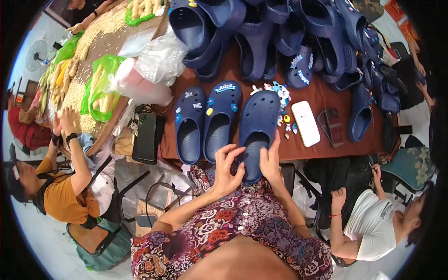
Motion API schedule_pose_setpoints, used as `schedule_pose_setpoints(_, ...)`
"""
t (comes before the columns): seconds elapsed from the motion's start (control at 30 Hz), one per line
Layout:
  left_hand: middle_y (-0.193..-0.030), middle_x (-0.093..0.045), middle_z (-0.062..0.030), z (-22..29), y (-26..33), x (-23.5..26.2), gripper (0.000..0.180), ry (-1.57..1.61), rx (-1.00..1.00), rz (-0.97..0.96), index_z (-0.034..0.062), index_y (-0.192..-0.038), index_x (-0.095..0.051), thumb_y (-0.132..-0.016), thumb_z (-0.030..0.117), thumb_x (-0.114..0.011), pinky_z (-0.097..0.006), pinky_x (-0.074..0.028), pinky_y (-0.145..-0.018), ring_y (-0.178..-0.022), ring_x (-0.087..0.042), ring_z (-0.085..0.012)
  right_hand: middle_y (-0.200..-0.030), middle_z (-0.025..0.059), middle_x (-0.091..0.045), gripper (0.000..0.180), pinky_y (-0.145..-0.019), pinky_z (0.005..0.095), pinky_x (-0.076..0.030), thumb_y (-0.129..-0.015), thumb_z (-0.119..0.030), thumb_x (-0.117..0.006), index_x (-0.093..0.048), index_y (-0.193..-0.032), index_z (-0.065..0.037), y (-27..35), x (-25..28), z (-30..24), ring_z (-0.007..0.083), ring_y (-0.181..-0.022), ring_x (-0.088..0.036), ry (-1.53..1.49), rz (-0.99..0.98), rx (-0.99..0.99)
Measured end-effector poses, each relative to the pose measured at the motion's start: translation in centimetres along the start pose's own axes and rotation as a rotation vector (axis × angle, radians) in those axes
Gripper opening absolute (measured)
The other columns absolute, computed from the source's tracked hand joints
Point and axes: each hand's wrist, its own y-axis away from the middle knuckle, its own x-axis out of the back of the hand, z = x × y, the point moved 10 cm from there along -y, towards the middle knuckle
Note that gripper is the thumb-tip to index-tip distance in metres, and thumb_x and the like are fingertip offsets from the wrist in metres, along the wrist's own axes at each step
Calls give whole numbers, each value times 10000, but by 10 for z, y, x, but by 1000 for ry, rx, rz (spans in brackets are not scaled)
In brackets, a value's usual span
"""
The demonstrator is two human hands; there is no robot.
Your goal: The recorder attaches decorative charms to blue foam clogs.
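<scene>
Both hands are on one plain navy clog [257,130] at the near edge of the table [322,100]: the left hand [227,169], fingers curled, grips its heel from the left, and the right hand [270,162] clasps the heel's right side, thumb on the rim. The clog lies toe away, its holes bare, so the step in hand looks like steadying it for decorating; a next move would call for freeing one hand to reach the charms [283,108], loose just right of the toe. Left of it sit two clogs [205,121] already dotted with charms. A white phone [305,122] and dark wallet [330,125] lie to the right, a heap of navy clogs [280,37] behind. Further left, green bags [100,84] hold pale yellow pieces, perhaps food
</scene>
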Motion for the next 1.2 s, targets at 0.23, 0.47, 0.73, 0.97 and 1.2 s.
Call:
schedule_pose_setpoints(0.23,-1227,-537,-87,-42,-26,-61,430,792,374,-170,-25,-1352,-457,-959,119,-555,-292,-421,-977,-1134,-523,-168,-1434,334,-251,709,-1112,456,-252,-863,-88,-470,-121,-1444,118,-6,-16,1,444,-1330,-304,18,1,28)
schedule_pose_setpoints(0.47,-1155,-609,-29,-61,-51,-94,379,1255,768,-108,52,-1205,-569,-960,341,-579,-287,-393,-930,-1042,-545,-139,-1414,328,-274,778,-1090,465,-290,-898,-178,-574,-106,-1472,60,-5,-13,1,448,-1315,-330,3,-56,1)
schedule_pose_setpoints(0.73,-943,-648,42,-62,-50,-69,167,1495,927,24,169,-902,-613,-837,308,-681,-292,-433,-814,-939,-590,-145,-1109,167,-574,276,-896,422,-417,-934,-70,-502,-561,-1189,18,-30,51,-22,339,-1010,-527,323,199,247)
schedule_pose_setpoints(0.97,-1102,-667,-29,-49,-31,-54,209,1447,956,109,137,-970,-629,-852,309,-653,-328,-436,-960,-1128,-582,-192,-1343,176,-467,447,-1041,492,-314,-794,-4,-569,-546,-1240,-1,-88,-7,2,367,-1275,-356,613,61,440)
schedule_pose_setpoints(1.2,-976,-650,20,-65,-14,-62,149,1423,952,130,162,-913,-609,-877,296,-662,-291,-461,-860,-984,-601,-146,-1369,190,-453,486,-1049,507,-277,-814,-214,-592,-538,-1260,-28,-138,-37,9,399,-1304,-331,-67,-182,394)
